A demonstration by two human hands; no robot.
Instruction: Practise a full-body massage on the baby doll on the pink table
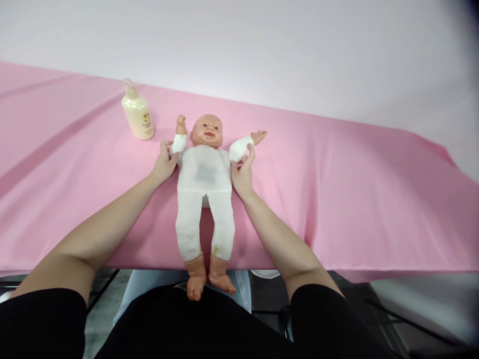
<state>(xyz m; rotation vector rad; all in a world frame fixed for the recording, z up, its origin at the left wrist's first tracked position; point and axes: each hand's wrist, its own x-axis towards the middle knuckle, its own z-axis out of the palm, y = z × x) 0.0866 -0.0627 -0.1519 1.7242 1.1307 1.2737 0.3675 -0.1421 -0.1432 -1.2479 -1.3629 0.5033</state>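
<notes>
Over the link, I see a bald, white-cloth-bodied, plastic-limbed baby doll (204,172) face-up between the left hand (165,163) and right hand (243,173), each lightly closed around a padded arm. I'd judge it light, soft; I'd support its torso, avoiding slick plastic.

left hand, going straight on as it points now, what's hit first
The left hand would first meet the white cloth-covered arm of the bald doll; they seem to touch, though depth is unclear.
</notes>
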